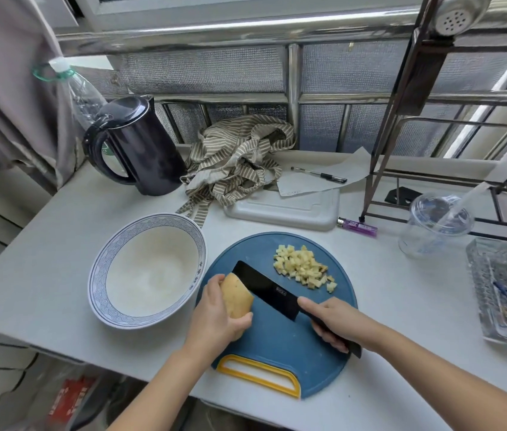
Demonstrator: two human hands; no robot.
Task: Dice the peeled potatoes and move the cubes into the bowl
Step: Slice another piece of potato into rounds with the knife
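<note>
Blue board holds cubes, bowl empty; left hand grips uncut potato, right hand grips knife.

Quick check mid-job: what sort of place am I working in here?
Probably a makeshift home kitchen counter beside a barred window: a blue cutting board with potato cubes, a patterned bowl and a black electric kettle stand on the white worktop.
</note>
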